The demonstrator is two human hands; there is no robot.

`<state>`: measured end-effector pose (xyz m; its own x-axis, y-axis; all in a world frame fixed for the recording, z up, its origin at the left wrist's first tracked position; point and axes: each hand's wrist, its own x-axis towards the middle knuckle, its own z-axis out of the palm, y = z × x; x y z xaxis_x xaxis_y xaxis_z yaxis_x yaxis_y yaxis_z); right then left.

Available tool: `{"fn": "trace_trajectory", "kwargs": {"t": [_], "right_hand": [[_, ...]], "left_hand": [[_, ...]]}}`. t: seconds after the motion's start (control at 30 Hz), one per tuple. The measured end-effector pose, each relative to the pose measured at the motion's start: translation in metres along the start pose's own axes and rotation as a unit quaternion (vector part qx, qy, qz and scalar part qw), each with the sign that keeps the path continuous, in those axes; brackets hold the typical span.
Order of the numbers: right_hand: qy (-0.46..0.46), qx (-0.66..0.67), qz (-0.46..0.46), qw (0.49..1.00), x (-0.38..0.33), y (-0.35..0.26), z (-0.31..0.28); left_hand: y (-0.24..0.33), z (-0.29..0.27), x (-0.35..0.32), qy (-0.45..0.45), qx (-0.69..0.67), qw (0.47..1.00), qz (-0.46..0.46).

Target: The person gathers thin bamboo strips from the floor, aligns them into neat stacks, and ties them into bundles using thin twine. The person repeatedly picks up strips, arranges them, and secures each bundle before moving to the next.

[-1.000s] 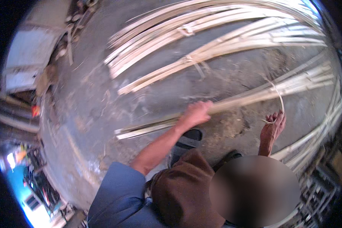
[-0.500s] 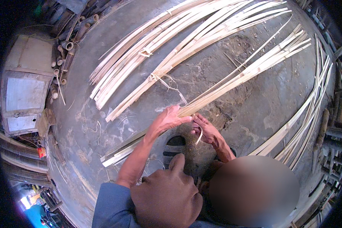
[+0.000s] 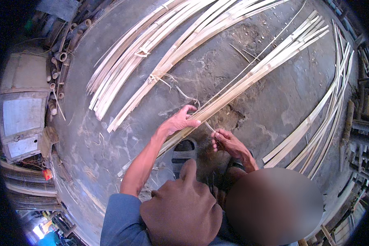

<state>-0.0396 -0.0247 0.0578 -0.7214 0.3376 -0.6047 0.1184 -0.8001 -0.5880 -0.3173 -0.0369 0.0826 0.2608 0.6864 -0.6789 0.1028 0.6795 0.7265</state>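
Note:
A bundle of long, pale bamboo strips (image 3: 250, 84) lies slantwise in front of me, fanned out at its far end. My left hand (image 3: 178, 123) is closed around its near part, thumb on top and fingers over the far side. A thin, pale tie strip (image 3: 209, 126) comes out from the bundle beside my left thumb. My right hand (image 3: 229, 143) pinches its end a short way to the right, apart from the bundle. Past the left hand the strips run back under my forearm, where they are partly hidden. A sandal (image 3: 184, 152) shows just below the bundle.
Two tied bundles of bamboo strips, one of them a wide bundle (image 3: 131, 67), lie on the grey floor (image 3: 86, 143) at the far left. Loose strips (image 3: 315, 131) spread out at the right. Bamboo poles (image 3: 57, 65) and a wooden panel (image 3: 22, 110) stand along the left side.
My right hand has drawn away from the bundle to the right, and the tie strip now runs straight between them. The left hand keeps its hold. The whole view has shifted slightly.

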Motion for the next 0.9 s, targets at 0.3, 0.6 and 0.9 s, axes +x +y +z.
{"fn": "trace_trajectory", "kwargs": {"t": [0.3, 0.6, 0.9], "right_hand": [[0.110, -0.365, -0.195, 0.904, 0.022, 0.011, -0.007], [0.158, -0.444, -0.105, 0.875, -0.028, 0.004, 0.006], [0.018, -0.712, -0.225, 0.665, -0.018, -0.112, 0.065]], "left_hand": [[-0.006, 0.007, 0.011, -0.053, -0.077, 0.995, -0.027], [-0.029, 0.017, 0.018, 0.006, 0.014, 0.995, 0.098], [-0.067, 0.059, 0.029, 0.165, 0.232, 0.924, 0.253]]}}
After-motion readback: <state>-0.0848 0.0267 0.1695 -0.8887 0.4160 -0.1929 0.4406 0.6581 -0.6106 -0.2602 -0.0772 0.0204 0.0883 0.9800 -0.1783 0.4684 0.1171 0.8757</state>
